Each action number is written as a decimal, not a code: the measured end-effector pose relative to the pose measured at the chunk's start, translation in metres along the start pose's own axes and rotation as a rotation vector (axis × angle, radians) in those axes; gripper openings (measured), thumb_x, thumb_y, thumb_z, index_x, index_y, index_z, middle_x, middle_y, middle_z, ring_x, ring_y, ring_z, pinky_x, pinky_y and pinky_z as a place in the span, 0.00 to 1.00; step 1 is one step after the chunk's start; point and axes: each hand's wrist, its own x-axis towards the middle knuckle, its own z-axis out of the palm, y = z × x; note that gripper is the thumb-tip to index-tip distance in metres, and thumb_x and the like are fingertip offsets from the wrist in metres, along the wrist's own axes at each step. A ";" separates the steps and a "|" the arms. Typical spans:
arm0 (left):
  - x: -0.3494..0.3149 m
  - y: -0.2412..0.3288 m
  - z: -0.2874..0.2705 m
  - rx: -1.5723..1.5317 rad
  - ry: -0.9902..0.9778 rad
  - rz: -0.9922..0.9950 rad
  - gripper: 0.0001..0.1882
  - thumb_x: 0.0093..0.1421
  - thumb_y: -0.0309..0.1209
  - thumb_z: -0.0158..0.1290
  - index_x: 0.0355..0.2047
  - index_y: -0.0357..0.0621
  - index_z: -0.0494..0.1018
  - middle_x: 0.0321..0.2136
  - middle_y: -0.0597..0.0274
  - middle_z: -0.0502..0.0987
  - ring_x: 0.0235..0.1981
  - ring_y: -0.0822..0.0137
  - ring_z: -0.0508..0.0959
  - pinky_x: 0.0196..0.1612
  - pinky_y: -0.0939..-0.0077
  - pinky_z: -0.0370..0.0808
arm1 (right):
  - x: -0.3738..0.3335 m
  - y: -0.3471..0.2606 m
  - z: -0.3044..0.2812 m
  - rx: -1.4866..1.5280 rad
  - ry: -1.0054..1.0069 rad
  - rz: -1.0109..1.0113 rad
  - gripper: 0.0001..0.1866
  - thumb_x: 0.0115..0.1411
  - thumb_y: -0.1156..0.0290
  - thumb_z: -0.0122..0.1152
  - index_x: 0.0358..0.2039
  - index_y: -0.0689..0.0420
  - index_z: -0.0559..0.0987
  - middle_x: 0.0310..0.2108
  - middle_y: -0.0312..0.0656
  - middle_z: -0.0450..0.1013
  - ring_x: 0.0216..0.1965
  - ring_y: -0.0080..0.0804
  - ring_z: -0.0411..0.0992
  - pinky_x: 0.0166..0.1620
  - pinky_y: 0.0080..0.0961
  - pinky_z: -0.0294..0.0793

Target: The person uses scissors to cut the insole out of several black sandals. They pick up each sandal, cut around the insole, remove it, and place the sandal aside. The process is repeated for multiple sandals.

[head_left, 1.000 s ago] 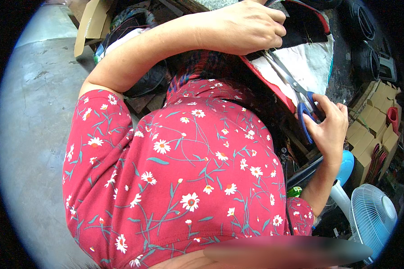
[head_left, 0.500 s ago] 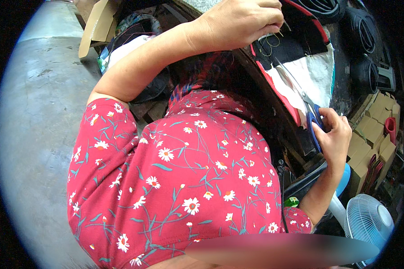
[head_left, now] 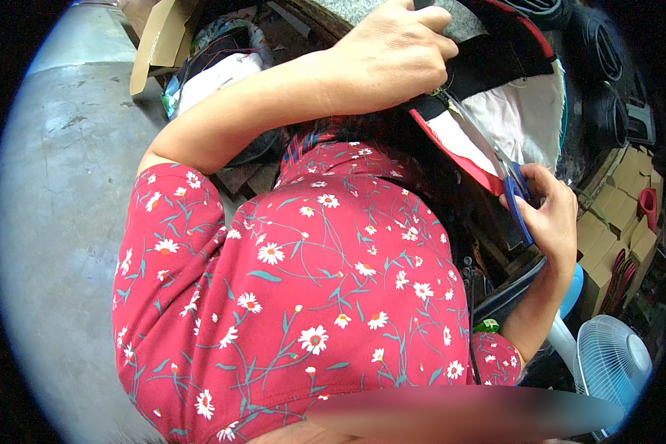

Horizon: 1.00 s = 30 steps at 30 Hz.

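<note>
In my right hand (head_left: 547, 214) is a pair of scissors (head_left: 516, 201) with blue handles, my fingers in and around the loops. Its nearly closed metal blades point up and left across a sewn cloth piece (head_left: 522, 111) of white and black fabric with red edging. Curled over the far left part of that cloth, my left hand (head_left: 396, 55) is closed, with dark material showing by its fingers. The blade tips reach just below this hand, beside a bit of yellowish thread (head_left: 442, 94). My left fingertips are partly hidden.
Black rolled items (head_left: 599, 48) stand at the far right, with cardboard boxes (head_left: 614, 192) nearer. A blue and white fan (head_left: 614, 362) is at the lower right. On the left are an open carton (head_left: 159, 44), a bag with white cloth (head_left: 222, 78) and the grey floor (head_left: 59, 222).
My left hand has come down and left, turning its back upward over the cloth. The cloth has shifted right, and the scissors' tips now lie near my left hand. Thread loops are mostly hidden.
</note>
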 end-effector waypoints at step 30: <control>0.012 -0.012 0.025 0.229 0.185 -0.076 0.06 0.56 0.32 0.55 0.28 0.46 0.71 0.29 0.60 0.72 0.41 0.57 0.73 0.44 0.59 0.70 | 0.003 -0.040 0.021 -0.417 0.294 -0.145 0.19 0.50 0.52 0.74 0.37 0.50 0.83 0.26 0.46 0.80 0.29 0.46 0.79 0.37 0.39 0.76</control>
